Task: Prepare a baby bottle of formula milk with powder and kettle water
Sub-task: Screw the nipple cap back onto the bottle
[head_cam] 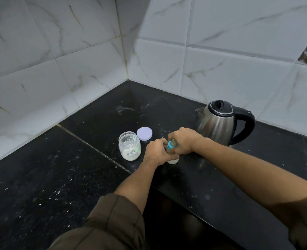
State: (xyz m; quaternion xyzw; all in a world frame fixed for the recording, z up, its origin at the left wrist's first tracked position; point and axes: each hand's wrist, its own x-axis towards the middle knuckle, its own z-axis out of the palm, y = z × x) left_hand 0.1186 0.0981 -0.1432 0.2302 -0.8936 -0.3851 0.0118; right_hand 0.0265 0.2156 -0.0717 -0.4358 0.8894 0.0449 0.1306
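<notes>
Your left hand [155, 152] is wrapped around the body of the baby bottle [172, 160], which stands on the black counter [212, 177] with only its white base showing below your fingers, while your right hand [182, 140] is closed over the top, fingers curled tight around the teal collar [170, 145]. Just left of your left fingers stands the open jar of powder [129, 146], its pale lid [144, 133] lying flat just beyond it. The steel kettle [219, 121] stands just behind your right knuckles.
</notes>
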